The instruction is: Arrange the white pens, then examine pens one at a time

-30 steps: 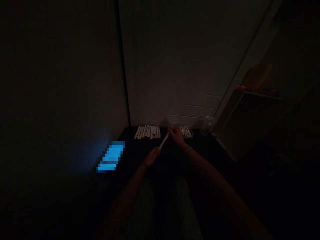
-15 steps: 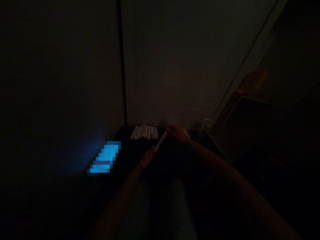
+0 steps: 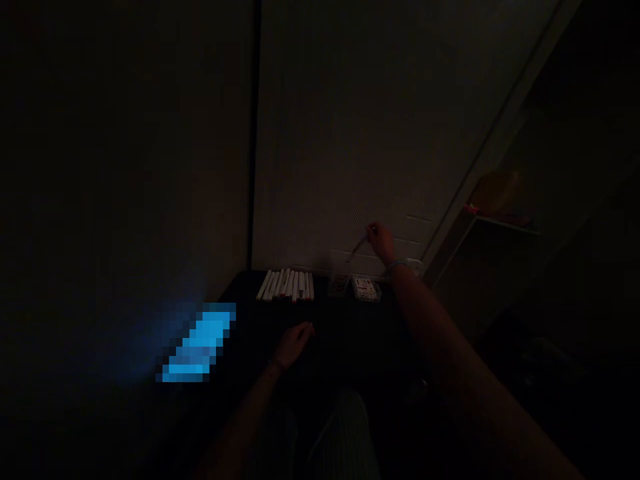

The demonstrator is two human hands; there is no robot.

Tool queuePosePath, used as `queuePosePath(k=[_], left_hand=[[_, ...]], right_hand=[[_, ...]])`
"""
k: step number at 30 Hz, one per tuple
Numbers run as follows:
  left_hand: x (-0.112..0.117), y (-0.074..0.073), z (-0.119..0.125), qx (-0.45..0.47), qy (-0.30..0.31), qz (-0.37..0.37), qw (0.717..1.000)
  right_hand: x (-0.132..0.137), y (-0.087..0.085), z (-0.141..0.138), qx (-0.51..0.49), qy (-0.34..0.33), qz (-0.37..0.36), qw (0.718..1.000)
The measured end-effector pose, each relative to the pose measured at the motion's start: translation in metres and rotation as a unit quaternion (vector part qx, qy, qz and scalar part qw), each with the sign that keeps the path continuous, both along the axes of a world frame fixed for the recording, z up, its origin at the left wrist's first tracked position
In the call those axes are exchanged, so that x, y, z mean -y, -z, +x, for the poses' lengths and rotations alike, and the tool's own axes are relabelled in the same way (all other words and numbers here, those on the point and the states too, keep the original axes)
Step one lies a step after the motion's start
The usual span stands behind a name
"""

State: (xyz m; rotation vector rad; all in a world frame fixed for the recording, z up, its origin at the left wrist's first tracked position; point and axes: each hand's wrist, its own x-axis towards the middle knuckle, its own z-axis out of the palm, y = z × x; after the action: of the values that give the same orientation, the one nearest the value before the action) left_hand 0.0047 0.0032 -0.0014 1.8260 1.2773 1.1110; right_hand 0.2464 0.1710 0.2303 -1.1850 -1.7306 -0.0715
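Note:
My right hand (image 3: 381, 243) is raised near the back wall, its fingers closed on one end of a slim marker (image 3: 358, 246) that slants down to the left. Below it stands a small clear box of white markers (image 3: 366, 289), their ends facing me. Just left of that box is a clear case (image 3: 339, 284) with reddish print. My left hand (image 3: 294, 344) rests low over the dark table, fingers together, with nothing visible in them. Beyond it lies a row of several white markers (image 3: 286, 285), side by side. Dim light hides finer detail.
A glowing blue, pixelated screen (image 3: 200, 343) lies at the left edge of the dark table (image 3: 345, 340). A pale wall (image 3: 345, 133) rises right behind the table. On the right stands a shelf unit (image 3: 470, 260) with a yellowish thing (image 3: 497, 190) on top.
The marker has left my left hand and gone up and right in my right hand. My left hand has dropped slightly. The camera view has tilted, and the marker box now shows fully.

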Motion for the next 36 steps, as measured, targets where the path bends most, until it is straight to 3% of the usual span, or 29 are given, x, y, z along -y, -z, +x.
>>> queuePosePath(k=[8,14,18,22,27,36], left_hand=[[0.002,-0.001,0.001,-0.011,-0.013,0.005,1.0],[0.002,0.0,0.0,-0.024,-0.013,0.013,1.0],[0.002,-0.001,0.0,-0.022,-0.018,0.013,1.0],[0.002,0.0,0.0,-0.02,-0.018,0.012,1.0],[0.002,0.002,-0.001,-0.021,-0.018,0.011,1.0],[0.0,0.005,-0.003,-0.029,-0.023,0.014,0.999]], right_hand=[[0.001,0.068,-0.024,0.073,0.052,-0.085,0.992],[0.008,0.098,-0.031,0.125,0.089,-0.116,0.981],[0.01,0.106,-0.033,0.133,0.121,-0.092,0.979],[0.007,0.113,-0.034,0.099,0.15,-0.113,0.977],[0.004,0.118,-0.036,0.067,0.143,-0.105,0.982],[0.029,0.114,-0.054,0.011,0.115,0.005,0.993]])
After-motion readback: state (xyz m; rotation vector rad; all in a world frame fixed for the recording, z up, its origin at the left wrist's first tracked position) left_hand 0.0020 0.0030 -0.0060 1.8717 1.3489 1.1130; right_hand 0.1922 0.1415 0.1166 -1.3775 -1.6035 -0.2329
